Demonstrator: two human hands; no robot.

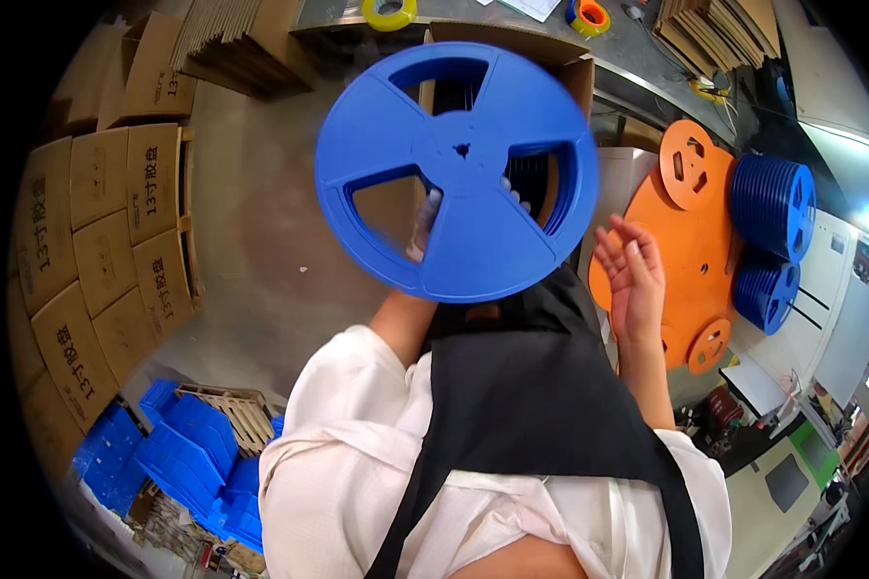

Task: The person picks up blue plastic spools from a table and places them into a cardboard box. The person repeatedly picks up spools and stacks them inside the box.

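Note:
A large blue plastic reel (pixel 463 246) with three wide cut-outs is held up in front of me, its flat face toward me. My left hand (pixel 425 227) grips it from behind; the reel hides most of that hand, but fingers show through the cut-outs. To the right of the reel's rim, my right hand (pixel 633 275) is open and holds nothing, its fingers stretched out. Behind the reel stands an open cardboard box (pixel 574 82), partly covered by it. Dark ribbed edges, seemingly stacked reels, show through the right cut-out.
On my right is an orange round-cornered board (pixel 681 261) with smaller orange discs, beside stacks of blue reels (pixel 772 207). Cartons (pixel 97 251) are piled on a pallet at left. Blue plastic bins (pixel 188 444) lie lower left. A metal table (pixel 483 14) with tape rolls runs along the back.

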